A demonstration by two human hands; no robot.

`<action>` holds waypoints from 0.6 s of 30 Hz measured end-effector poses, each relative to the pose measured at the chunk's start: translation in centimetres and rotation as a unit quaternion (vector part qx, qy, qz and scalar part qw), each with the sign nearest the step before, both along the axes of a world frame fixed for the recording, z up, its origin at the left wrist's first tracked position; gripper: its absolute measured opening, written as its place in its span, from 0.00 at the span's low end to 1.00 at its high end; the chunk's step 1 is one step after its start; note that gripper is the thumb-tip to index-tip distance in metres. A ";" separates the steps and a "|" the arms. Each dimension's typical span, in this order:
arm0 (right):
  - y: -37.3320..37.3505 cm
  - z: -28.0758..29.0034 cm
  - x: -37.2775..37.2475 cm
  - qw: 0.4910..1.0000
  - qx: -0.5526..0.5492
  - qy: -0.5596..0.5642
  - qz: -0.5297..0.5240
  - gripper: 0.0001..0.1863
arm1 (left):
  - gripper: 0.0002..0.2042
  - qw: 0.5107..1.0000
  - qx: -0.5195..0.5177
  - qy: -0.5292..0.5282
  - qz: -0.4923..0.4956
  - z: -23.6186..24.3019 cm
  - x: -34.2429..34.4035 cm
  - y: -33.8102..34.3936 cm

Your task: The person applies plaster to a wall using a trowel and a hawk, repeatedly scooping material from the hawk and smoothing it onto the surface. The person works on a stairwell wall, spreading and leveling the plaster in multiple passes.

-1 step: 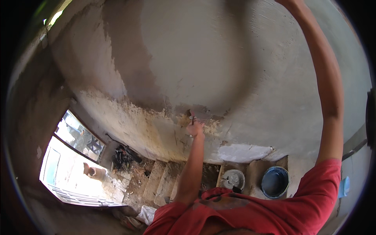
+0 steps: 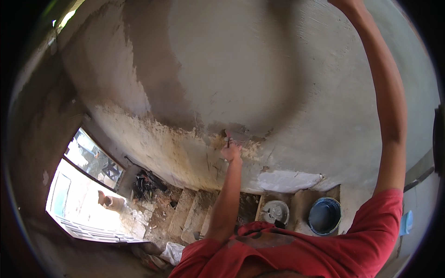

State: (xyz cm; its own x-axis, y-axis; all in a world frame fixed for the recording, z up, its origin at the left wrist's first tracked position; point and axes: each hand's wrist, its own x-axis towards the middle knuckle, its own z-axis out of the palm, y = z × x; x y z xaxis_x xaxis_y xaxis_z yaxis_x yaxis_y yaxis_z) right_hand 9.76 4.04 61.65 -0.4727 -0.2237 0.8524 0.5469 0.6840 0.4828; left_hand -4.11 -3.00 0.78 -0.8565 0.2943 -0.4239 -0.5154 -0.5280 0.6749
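My left hand (image 2: pixel 232 153) is raised at the wall (image 2: pixel 222 74), closed round what looks like a small flat trowel (image 2: pixel 228 137). The tool lies close against the plaster, at the ragged border between smooth grey plaster and the older yellowish, crumbling surface. Its exact shape is too small to make out. My right arm reaches high up along the wall on the right. Only the wrist and part of my right hand (image 2: pixel 345 3) show at the top edge; its fingers are cut off. A darker, damp-looking band (image 2: pixel 148 69) runs down the plaster at upper left.
Below me stand a bucket with grey mix (image 2: pixel 276 212) and a dark blue bucket (image 2: pixel 324 215) of murky liquid. Concrete steps (image 2: pixel 192 215) descend leftward to rubble and a dark heap (image 2: pixel 148 181). A bright doorway (image 2: pixel 83 199) opens at left. A white sack (image 2: pixel 174 253) lies low.
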 end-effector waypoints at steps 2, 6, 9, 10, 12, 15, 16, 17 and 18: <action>-0.5 -2.8 0.8 0.996 0.043 0.009 0.078 0.07 | 0.17 0.999 -0.042 -0.017 -0.001 -0.1 0.0 -0.5; -0.3 -16.8 -0.3 0.992 -0.011 -0.066 0.108 0.06 | 0.15 0.995 -0.101 0.014 -0.010 -1.5 0.1 -2.1; -1.6 -30.6 -2.2 0.957 -0.155 -0.206 0.131 0.05 | 0.15 0.994 -0.112 -0.001 0.014 -3.4 -0.9 -1.9; -2.0 -35.2 -2.8 0.937 -0.204 -0.241 0.149 0.06 | 0.16 0.993 -0.113 0.003 0.021 -4.4 -0.8 -1.9; -2.3 -43.0 -4.5 0.906 -0.291 -0.294 0.091 0.07 | 0.17 0.994 -0.108 -0.011 0.006 -6.0 -0.9 -2.0; -1.3 -51.7 -6.7 0.902 -0.268 -0.313 0.129 0.06 | 0.18 0.999 -0.013 -0.032 0.006 -7.6 -1.2 -1.8; -0.7 -53.7 -7.6 0.899 -0.263 -0.329 0.116 0.06 | 0.17 0.999 0.034 -0.037 0.011 -7.8 -1.3 -1.5; -0.1 -55.2 -8.3 0.894 -0.267 -0.349 0.089 0.06 | 0.17 0.999 0.037 -0.038 0.009 -7.9 -1.4 -1.0; 0.7 -56.0 -9.3 0.910 -0.229 -0.336 0.081 0.05 | 0.17 0.998 0.041 -0.038 0.008 -7.8 -1.6 -0.3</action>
State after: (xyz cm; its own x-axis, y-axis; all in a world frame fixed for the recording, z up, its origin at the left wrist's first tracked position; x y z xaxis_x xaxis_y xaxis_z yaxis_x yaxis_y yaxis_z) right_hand 0.47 4.77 5.64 -0.9143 -0.0319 0.4037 0.1064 0.9429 0.3156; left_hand -5.71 -3.31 -7.07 -0.8275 0.3176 -0.4630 -0.5550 -0.5875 0.5889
